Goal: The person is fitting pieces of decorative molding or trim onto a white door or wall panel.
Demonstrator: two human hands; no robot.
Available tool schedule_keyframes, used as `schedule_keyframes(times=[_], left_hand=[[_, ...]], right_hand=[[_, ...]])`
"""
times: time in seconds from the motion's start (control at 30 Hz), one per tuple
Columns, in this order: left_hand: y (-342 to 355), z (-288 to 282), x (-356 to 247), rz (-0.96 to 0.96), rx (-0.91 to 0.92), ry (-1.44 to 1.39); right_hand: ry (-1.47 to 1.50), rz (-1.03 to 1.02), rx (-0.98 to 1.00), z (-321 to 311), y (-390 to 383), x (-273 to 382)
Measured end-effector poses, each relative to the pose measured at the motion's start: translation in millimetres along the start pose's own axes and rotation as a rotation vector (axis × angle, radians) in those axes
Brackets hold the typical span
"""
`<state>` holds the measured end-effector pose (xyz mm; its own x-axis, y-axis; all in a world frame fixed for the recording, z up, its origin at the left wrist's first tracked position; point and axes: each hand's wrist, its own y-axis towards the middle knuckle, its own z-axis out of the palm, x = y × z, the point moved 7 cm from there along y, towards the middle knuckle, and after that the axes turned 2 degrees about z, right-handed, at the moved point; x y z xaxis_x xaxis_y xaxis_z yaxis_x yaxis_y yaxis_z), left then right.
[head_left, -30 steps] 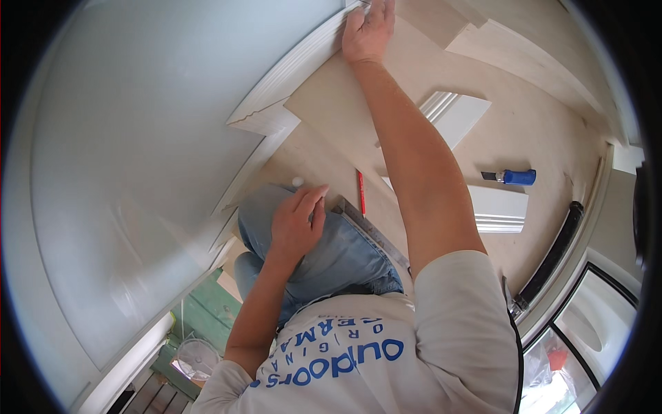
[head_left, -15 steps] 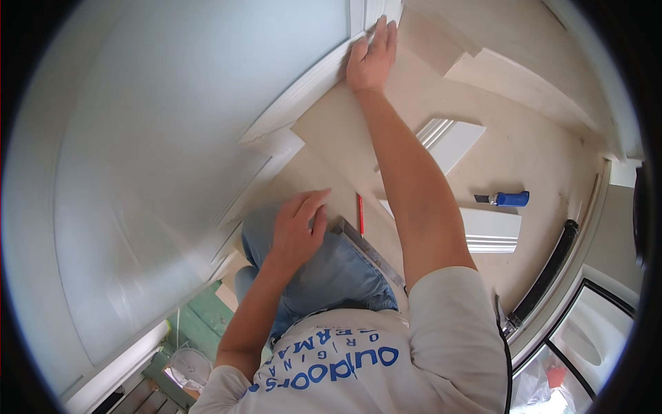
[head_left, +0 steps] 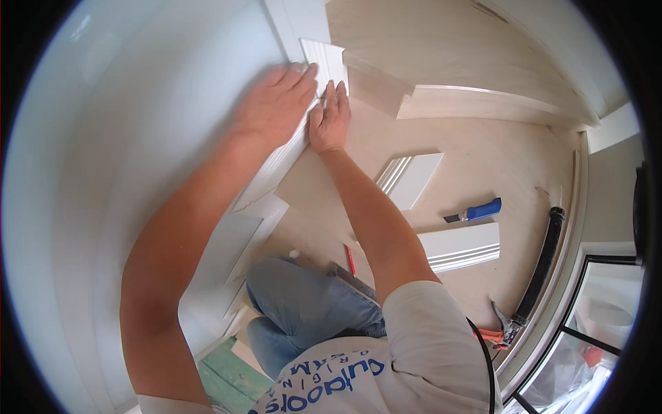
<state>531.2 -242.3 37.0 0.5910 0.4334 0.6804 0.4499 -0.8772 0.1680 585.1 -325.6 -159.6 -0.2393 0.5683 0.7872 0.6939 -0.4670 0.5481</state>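
White grooved skirting board [head_left: 276, 165] runs along the foot of the pale wall panel on the left. At its far end stands a white grooved piece [head_left: 323, 56] against the panel's edge. My left hand [head_left: 279, 100] lies palm down at this piece, fingers stretched over its left side. Beside it, my right hand [head_left: 331, 119] presses extended fingers flat on the front of the same piece. Both hands are open, grasping nothing that I can see. Their palms hide the joint between the piece and the board.
On the beige floor to the right lie two white grooved offcuts [head_left: 412, 179], a blue-handled utility knife [head_left: 480, 210] and a red pencil [head_left: 350, 260]. A grey metal bar [head_left: 353, 281] rests by my knee. Farther right are a long black tube [head_left: 541, 269] and an orange-handled tool [head_left: 489, 335].
My left hand has gone from above my knee up to the grooved piece, next to my right hand. The view has shifted, so more of the far floor and wall shows.
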Motion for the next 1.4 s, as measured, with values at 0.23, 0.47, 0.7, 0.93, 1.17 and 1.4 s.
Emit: schedule_keyframes(times=[0.23,0.47,0.7,0.93,1.17,1.4], left_hand=[[6,30,9,0.079,0.187,0.207],[9,28,9,0.009,0.253,0.183],[6,28,6,0.027,0.232,0.235],[8,31,7,0.009,0.247,0.214],[5,25,5,0.045,0.206,0.306],[8,28,5,0.066,0.295,0.305]], right_hand=[[0.014,0.032,0.019,-8,0,9],[0.003,0.020,0.123,-32,8,8],[-0.498,-0.138,1.000,-179,0,-11],[-0.869,-0.248,1.324,-232,-24,-13],[-0.611,0.077,1.297,-232,-16,-6],[-0.333,-0.761,0.296,-275,75,76]])
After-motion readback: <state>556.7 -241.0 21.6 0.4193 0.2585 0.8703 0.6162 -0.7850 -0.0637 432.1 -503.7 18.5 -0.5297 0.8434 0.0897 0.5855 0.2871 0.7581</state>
